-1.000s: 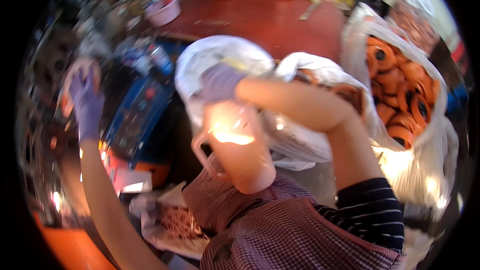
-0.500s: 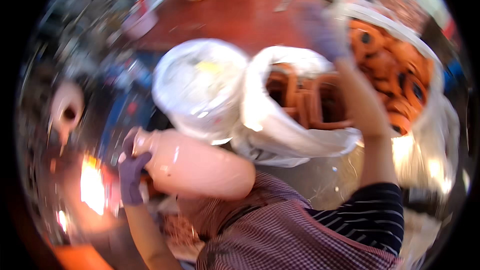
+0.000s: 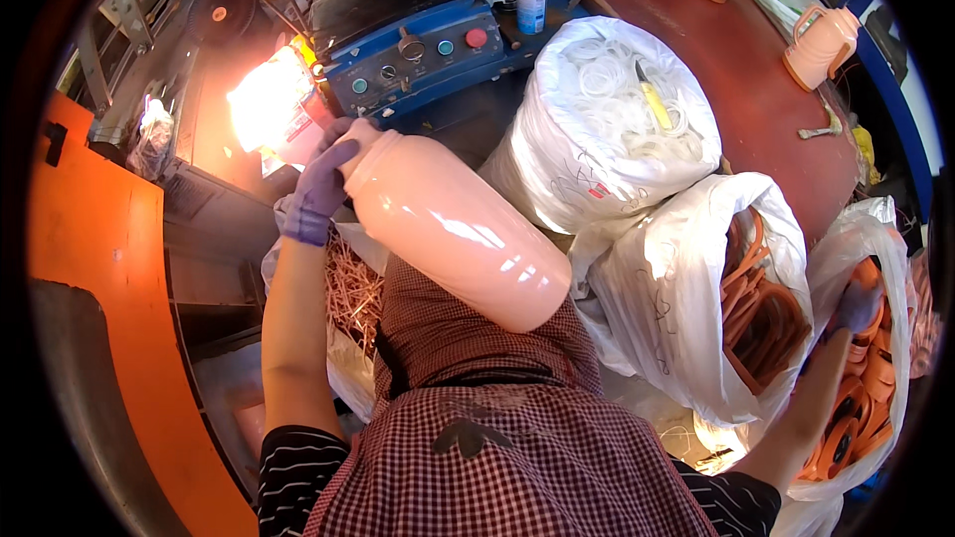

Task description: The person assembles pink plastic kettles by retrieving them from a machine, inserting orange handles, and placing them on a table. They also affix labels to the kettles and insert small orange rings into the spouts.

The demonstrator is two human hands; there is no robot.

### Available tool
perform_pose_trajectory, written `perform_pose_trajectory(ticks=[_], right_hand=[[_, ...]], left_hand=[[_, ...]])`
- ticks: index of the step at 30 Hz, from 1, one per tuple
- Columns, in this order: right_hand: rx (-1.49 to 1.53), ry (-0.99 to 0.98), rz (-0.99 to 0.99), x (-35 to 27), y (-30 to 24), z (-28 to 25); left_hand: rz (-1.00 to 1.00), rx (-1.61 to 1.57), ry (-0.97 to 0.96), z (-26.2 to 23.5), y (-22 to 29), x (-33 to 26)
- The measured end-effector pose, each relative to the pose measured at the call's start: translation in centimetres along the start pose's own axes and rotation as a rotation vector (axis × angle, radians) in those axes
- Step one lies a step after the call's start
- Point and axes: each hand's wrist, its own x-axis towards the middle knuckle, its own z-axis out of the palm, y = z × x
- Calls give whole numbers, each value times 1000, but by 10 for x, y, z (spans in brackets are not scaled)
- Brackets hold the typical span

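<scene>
The pink vessel (image 3: 463, 229) is to the left of the ring sack (image 3: 567, 154) and nearer to the person, tilted over the checked apron (image 3: 477, 467). Only the left hand (image 3: 320, 179) has it: gloved fingers are curled around the narrow neck, the wide end has no hand under it. I can't tell how much weight the lap takes. IMO this is the main risk: surface is glossy, so if the grip loosens or the lap moves, the vessel could roll toward the sack & drop.

The right hand (image 3: 858, 300) is to the right of the sack, in the plastic bag (image 3: 888, 229) w/ orange parts (image 3: 846, 428). It is blurred, so I can't tell how far the fingers are spread or if they hold sth. Parts lie jumbled there, so one could catch on another or on the soft bag wall, and a hard tug, esp. w/ the body leaning, might upset the vessel.
</scene>
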Motion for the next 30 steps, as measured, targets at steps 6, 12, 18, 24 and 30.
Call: perform_pose_trajectory(ticks=[6, 12, 18, 24, 30], right_hand=[[1118, -291, -245, 1, -230, -191], [789, -1520, -1242, -231, -408, -221], [1178, -2001, -794, -280, -426, -238], [1156, -1770, -816, -292, -425, -269], [1310, -1558, -28, -288, -463, -155]], left_hand=[[198, 91, 62, -32, 14, -27], [318, 35, 171, -44, 37, -55], [331, 47, 424, -142, 23, -149], [104, 242, 613, -128, -57, -218], [-78, -341, 446, -85, -92, -228]])
